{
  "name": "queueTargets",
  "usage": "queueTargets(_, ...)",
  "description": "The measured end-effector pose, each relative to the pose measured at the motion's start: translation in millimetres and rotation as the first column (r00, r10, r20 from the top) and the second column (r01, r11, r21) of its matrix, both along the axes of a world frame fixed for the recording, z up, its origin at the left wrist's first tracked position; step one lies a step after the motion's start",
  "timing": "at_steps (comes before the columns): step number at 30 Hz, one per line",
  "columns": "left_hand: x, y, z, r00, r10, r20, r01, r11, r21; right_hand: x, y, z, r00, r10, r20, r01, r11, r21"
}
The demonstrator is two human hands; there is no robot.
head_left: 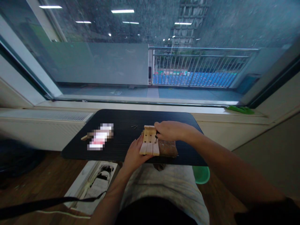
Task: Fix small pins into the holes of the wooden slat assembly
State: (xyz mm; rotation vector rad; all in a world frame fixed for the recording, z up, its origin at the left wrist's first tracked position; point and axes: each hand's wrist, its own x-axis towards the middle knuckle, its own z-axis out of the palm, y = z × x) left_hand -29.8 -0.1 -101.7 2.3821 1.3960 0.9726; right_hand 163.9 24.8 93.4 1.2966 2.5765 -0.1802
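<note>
A pale wooden block point(149, 147) with slats and several dark holes sits at the near edge of the black tabletop. My left hand point(136, 154) wraps round its left side and near end, holding it steady. Over the block's right edge my right hand point(165, 131) is closed, its fingers pinching a small dark piece point(156, 137) that points down to the wood; its kind is too small to make out. Beside the block, to the right, lies a brown, rough-surfaced piece point(168, 148). A few thin dark screws or nails point(134, 127) lie beyond my left hand.
On the left of the black tabletop point(122, 118) lies a blurred-out item point(100, 137) with a wooden stick point(83, 137) by it. A green basin point(202, 174) stands below right. An open white box point(93, 184) is at lower left. A green cloth point(240, 109) rests on the windowsill.
</note>
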Motion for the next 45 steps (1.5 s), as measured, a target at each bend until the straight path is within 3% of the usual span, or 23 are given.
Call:
queueTargets(19, 1.2, -0.2, 1.1, 1.000, 0.004, 0.016, -0.004, 1.000, 0.000, 0.9, 2.9, -5.2, 1.000, 0.015, 0.003, -0.015, 0.995, 0.100)
queueTargets(30, -0.1, 0.7, -4.4, 1.000, 0.018, -0.003, -0.018, 1.000, 0.022, -5.5, 1.6, 1.6, 0.999, -0.015, 0.031, 0.013, 0.997, 0.079)
queueTargets(45, -0.5, 0.3, -1.3, 1.000, 0.009, -0.006, -0.010, 1.000, -0.010, -0.8, 5.5, -8.3, 0.999, -0.014, -0.034, 0.017, 0.996, 0.083)
